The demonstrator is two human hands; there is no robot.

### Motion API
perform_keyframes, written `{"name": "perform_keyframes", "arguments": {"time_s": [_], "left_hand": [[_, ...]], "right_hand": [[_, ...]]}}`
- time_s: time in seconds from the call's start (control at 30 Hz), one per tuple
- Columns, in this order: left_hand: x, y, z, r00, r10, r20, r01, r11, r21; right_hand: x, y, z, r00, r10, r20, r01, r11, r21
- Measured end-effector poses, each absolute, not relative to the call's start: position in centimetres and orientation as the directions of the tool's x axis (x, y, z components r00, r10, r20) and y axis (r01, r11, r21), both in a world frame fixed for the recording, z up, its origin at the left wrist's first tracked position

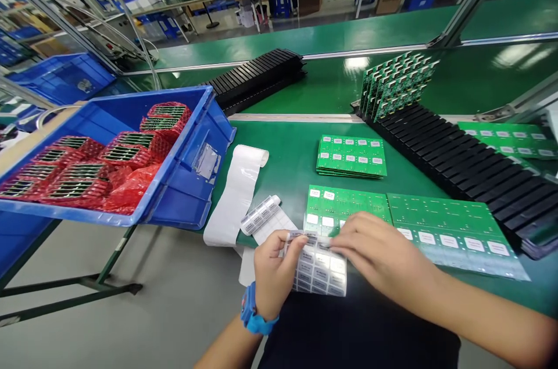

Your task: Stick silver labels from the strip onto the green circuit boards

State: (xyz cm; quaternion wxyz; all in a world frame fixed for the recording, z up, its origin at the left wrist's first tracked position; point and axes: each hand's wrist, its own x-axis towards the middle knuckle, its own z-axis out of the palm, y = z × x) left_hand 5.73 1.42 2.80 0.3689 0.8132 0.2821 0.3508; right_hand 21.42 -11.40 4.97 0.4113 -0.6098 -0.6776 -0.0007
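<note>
In the head view, the label sheet (320, 272) hangs over the table's near edge, just below the green circuit boards (349, 204); the left hand (274, 264) grasps its upper left part between thumb and fingers, while the right hand (379, 246) pinches its upper right edge, though I cannot tell whether a single label is lifted there. Glossy and curling, it should be light, limp, slightly slippery and easily creased, so it is best held by the backing's margins, with fingertips clear of printed faces.
</note>
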Motion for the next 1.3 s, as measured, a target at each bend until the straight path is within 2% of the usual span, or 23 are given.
{"name": "perform_keyframes", "arguments": {"time_s": [0.03,0.1,0.17,0.23,0.3,0.4,0.57,0.73,0.8,0.83,0.9,0.97,1.07,1.13,1.2,1.3], "left_hand": [[5.7,1.5,2.7,0.602,0.722,0.34,0.203,-0.551,0.809],[5.6,1.6,2.6,0.625,0.721,0.3,0.202,-0.52,0.83],[5.5,1.6,2.7,0.646,0.702,0.3,0.187,-0.526,0.83],[5.5,1.5,2.8,0.665,0.667,0.337,0.163,-0.57,0.805],[5.5,1.4,2.9,0.665,0.633,0.396,0.14,-0.626,0.767],[5.7,1.2,2.9,0.664,0.585,0.466,0.093,-0.682,0.725],[5.8,1.0,2.8,0.655,0.52,0.548,0.089,-0.774,0.627],[6.0,0.8,3.1,0.563,0.613,0.554,0.171,-0.742,0.648],[6.1,0.8,3.2,0.533,0.659,0.531,0.195,-0.706,0.68],[6.1,0.8,3.2,0.526,0.678,0.514,0.206,-0.688,0.696],[6.1,0.9,3.3,0.533,0.7,0.476,0.222,-0.658,0.719],[6.0,0.9,3.4,0.596,0.688,0.414,0.211,-0.631,0.746],[6.1,0.5,3.6,0.788,0.563,0.247,0.149,-0.565,0.812],[6.4,0.2,3.5,0.874,0.457,0.166,0.123,-0.537,0.834],[6.6,-0.1,3.4,0.901,0.412,0.137,0.125,-0.549,0.827],[6.9,-0.3,3.3,0.899,0.424,0.107,0.166,-0.557,0.814]], "right_hand": [[22.2,-11.4,5.6,0.136,0.849,0.511,0.776,0.229,-0.587],[24.0,-11.3,7.1,0.309,0.887,0.344,0.666,0.056,-0.744],[25.6,-11.3,8.3,0.442,0.877,0.187,0.589,-0.127,-0.798],[26.1,-11.4,8.7,0.426,0.9,0.094,0.545,-0.172,-0.821],[25.5,-11.5,8.4,0.322,0.944,0.074,0.52,-0.111,-0.847],[23.6,-11.5,7.4,0.244,0.961,0.133,0.548,-0.023,-0.836],[21.9,-11.5,5.7,0.271,0.906,0.325,0.667,0.067,-0.742],[21.2,-12.1,4.3,0.131,0.773,0.621,0.847,0.237,-0.475],[21.2,-12.3,4.3,0.125,0.749,0.65,0.857,0.249,-0.452],[21.4,-12.3,4.4,0.172,0.75,0.638,0.832,0.236,-0.502],[22.7,-11.9,5.0,0.332,0.766,0.55,0.714,0.177,-0.677],[24.9,-11.0,5.6,0.467,0.792,0.393,0.554,0.084,-0.828],[28.0,-9.0,6.0,0.474,0.871,0.13,0.533,-0.167,-0.829],[29.1,-7.9,5.9,0.446,0.895,0.029,0.537,-0.241,-0.808],[29.2,-7.2,5.7,0.418,0.908,-0.01,0.549,-0.261,-0.794],[28.8,-6.8,5.4,0.401,0.916,-0.015,0.585,-0.269,-0.765]]}}
